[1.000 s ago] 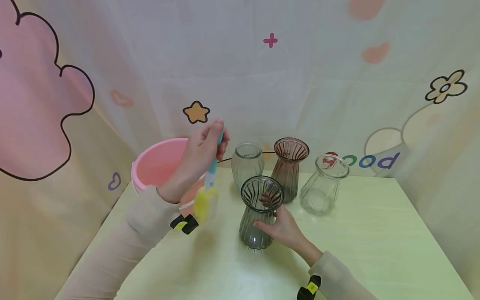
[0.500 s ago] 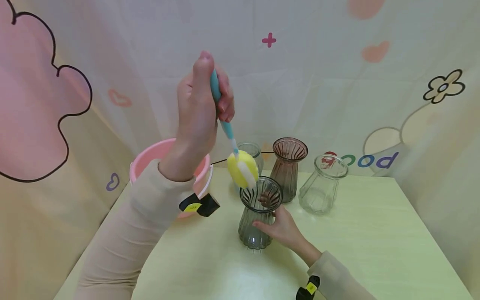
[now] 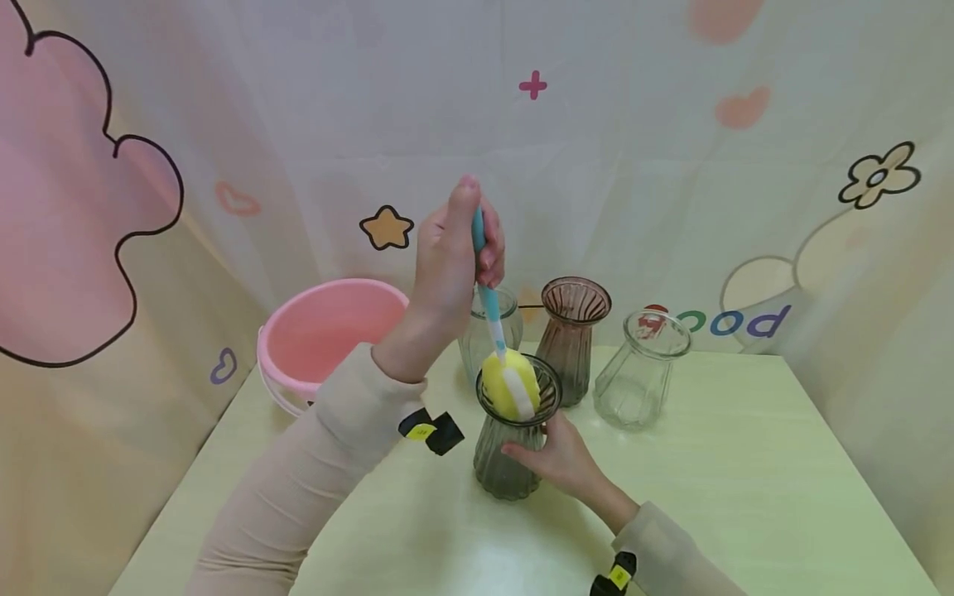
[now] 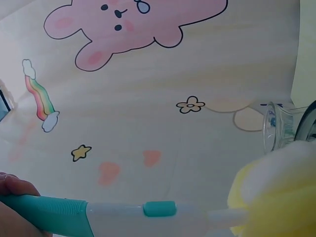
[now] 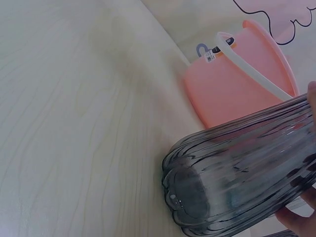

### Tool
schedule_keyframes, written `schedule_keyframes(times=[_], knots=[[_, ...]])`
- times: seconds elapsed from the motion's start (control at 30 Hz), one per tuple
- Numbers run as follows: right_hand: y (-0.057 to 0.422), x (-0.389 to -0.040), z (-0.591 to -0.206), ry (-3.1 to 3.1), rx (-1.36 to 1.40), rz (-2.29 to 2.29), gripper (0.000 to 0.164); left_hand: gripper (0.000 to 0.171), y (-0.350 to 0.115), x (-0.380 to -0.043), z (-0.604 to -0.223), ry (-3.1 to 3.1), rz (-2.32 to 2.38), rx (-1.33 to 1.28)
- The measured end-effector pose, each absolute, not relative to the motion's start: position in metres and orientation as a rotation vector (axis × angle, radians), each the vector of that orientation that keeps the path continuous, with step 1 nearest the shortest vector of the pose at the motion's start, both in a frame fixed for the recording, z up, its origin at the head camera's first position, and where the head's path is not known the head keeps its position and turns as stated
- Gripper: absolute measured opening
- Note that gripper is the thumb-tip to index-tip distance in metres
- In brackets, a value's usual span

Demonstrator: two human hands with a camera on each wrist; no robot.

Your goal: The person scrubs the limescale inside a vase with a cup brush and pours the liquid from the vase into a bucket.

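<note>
My left hand [image 3: 450, 265] grips the teal handle of a bottle brush [image 3: 493, 310], its thumb up at the top end. The brush's yellow-and-white sponge head [image 3: 512, 389] sits in the flared mouth of a grey ribbed glass vase [image 3: 507, 463]. My right hand [image 3: 564, 455] holds that vase from the right side around its body, some fingers hidden behind the glass. In the left wrist view the teal grip [image 4: 49, 212] and white shaft run toward the sponge. The right wrist view shows the vase's scalloped base [image 5: 185, 197].
A pink bucket [image 3: 272, 331] with a white handle stands at the left. Behind the grey vase are a clear rounded glass vase [image 3: 471, 339] and a brownish-pink one [image 3: 568, 356]. A clear flared vase [image 3: 633, 389] stands farther right on the pale table [image 3: 745, 480]. A printed curtain hangs behind.
My left hand has carried the brush up from beside the bucket, across to the right, then down, so its sponge enters the grey vase's mouth. My right hand keeps its hold on the vase.
</note>
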State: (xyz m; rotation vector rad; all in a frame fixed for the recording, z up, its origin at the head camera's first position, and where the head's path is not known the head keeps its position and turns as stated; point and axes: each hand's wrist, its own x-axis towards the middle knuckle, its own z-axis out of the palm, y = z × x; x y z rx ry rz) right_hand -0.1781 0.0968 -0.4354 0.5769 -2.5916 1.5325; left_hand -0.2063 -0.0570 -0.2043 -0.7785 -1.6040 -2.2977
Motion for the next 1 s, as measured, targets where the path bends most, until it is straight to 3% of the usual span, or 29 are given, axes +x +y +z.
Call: schedule_keyframes(times=[0.13, 0.7, 1.0], knots=[[0.100, -0.185, -0.451, -2.587, 0.593, 1.513, 0.070, 0.044, -0.056, -0.209, -0.209, -1.627, -2.330, -0.746], [0.103, -0.188, -0.446, -2.622, 0.627, 1.441, 0.069, 0.046, -0.043, -0.212, -0.247, -1.713, -2.356, -0.716], [0.105, -0.190, -0.449, -2.572, 0.722, 1.475, 0.078, 0.047, -0.035, -0.212, -0.318, -2.138, -2.326, -0.597]])
